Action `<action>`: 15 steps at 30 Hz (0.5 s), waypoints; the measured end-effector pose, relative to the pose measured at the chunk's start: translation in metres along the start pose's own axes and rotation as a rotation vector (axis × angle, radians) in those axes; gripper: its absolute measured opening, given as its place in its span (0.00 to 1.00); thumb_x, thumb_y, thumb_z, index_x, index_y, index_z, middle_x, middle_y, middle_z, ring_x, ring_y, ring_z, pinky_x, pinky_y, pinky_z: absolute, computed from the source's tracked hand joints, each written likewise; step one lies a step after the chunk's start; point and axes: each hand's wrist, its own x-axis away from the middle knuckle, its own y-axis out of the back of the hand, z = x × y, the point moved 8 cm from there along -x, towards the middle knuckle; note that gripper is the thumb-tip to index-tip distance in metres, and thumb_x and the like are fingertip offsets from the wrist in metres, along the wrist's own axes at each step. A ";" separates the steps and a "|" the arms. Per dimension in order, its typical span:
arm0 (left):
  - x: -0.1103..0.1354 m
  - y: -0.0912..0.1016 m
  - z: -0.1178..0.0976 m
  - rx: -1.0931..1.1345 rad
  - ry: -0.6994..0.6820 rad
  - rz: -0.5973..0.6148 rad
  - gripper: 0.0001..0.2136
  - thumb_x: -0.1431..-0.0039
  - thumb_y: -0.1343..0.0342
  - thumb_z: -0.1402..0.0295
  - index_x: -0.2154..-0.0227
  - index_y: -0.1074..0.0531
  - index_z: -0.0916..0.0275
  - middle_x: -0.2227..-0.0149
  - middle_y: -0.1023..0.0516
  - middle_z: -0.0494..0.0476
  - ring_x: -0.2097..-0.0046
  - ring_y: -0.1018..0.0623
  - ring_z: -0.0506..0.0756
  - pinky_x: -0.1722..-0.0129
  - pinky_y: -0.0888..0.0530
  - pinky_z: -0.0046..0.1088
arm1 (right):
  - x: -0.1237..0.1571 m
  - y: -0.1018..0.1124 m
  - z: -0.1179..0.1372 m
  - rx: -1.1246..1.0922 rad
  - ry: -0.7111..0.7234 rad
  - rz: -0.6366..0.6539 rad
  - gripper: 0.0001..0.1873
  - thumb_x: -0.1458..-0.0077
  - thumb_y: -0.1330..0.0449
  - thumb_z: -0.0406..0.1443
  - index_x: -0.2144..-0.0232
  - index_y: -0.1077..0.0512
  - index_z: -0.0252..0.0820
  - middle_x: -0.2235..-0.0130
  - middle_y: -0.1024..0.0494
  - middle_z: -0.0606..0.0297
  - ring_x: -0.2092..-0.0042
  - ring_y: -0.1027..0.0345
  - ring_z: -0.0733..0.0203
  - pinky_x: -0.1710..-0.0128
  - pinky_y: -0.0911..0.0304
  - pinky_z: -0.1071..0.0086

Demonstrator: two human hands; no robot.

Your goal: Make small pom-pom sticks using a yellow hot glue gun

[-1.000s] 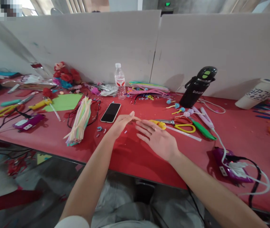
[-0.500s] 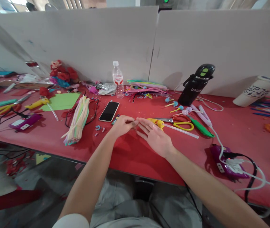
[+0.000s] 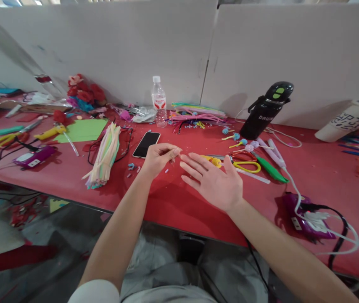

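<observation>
My left hand (image 3: 161,158) is pinched closed in front of the phone (image 3: 146,144); anything between its fingertips is too small to make out. Palm up and with fingers spread, my right hand (image 3: 216,182) holds nothing, its fingertips close to the left hand's pinch. Just beyond the right hand lie a yellow glue gun (image 3: 212,160), partly hidden, and scissors with red and yellow handles (image 3: 247,167). Small blue and pink fuzzy bits (image 3: 131,166) rest on the red table (image 3: 170,206) left of my left hand.
A bundle of pastel pipe cleaners (image 3: 104,158) lies left of the phone. Behind stand a water bottle (image 3: 159,103) and a black flask (image 3: 266,111). Small pompom pieces (image 3: 236,136), a green tool (image 3: 271,169) and a purple power strip (image 3: 305,216) with cables are on the right.
My right hand has turned palm up, its fingers spreading and thumb lifting. My left hand has shifted slightly left and stays pinched. A small pink bit now shows on the table between them.
</observation>
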 end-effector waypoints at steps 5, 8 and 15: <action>0.000 0.001 0.006 0.130 0.036 -0.038 0.09 0.52 0.32 0.62 0.71 0.21 0.62 0.75 0.23 0.54 0.76 0.28 0.47 0.75 0.30 0.24 | 0.002 -0.002 -0.001 -0.020 -0.023 -0.002 0.38 0.43 0.59 0.62 0.42 0.34 0.49 0.36 0.37 0.62 0.32 0.52 0.51 0.34 0.54 0.48; 0.001 -0.001 0.006 0.165 0.058 -0.020 0.10 0.49 0.35 0.61 0.70 0.20 0.62 0.74 0.23 0.55 0.75 0.28 0.47 0.74 0.30 0.24 | 0.003 -0.004 0.002 0.006 -0.014 -0.009 0.40 0.43 0.60 0.63 0.42 0.35 0.48 0.35 0.38 0.62 0.32 0.53 0.51 0.35 0.54 0.48; 0.000 -0.004 0.005 0.205 0.101 0.004 0.13 0.45 0.38 0.57 0.70 0.20 0.63 0.76 0.24 0.55 0.76 0.28 0.48 0.76 0.32 0.23 | 0.004 -0.004 0.004 0.069 -0.011 -0.026 0.42 0.44 0.62 0.64 0.40 0.36 0.49 0.34 0.40 0.61 0.31 0.54 0.49 0.35 0.53 0.46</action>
